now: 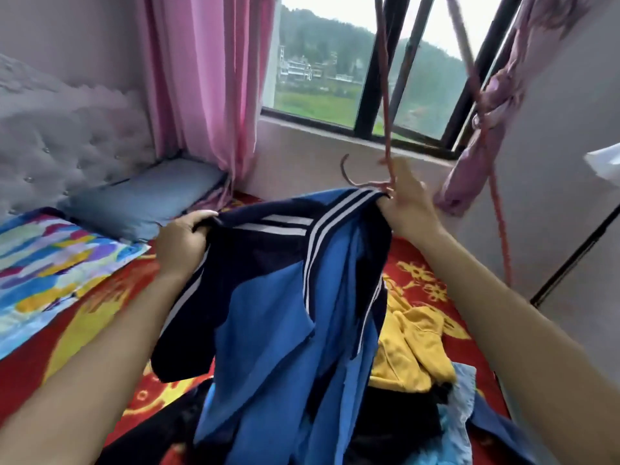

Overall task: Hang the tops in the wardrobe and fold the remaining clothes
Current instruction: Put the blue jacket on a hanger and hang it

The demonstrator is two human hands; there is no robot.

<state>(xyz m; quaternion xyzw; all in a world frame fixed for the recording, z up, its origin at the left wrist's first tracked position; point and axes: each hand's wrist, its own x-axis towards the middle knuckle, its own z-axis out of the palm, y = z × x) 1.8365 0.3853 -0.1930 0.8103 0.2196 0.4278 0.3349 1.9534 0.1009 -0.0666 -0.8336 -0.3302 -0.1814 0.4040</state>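
Ahead of you a window (318, 78) shows green hills, a pink curtain (201, 78) hanging at its left. To your left a grey pillow (144, 193) lies by the tufted headboard (67, 129), beside a multicoloured sheet (50, 263).

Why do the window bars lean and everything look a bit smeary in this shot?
Head view: the wide-angle lens makes the window bars lean; daylight blows the sky out to white; the whole frame is soft, with the bedspread smeared most, while the blue jacket gripped by the left hand and right hand looks a little crisper.
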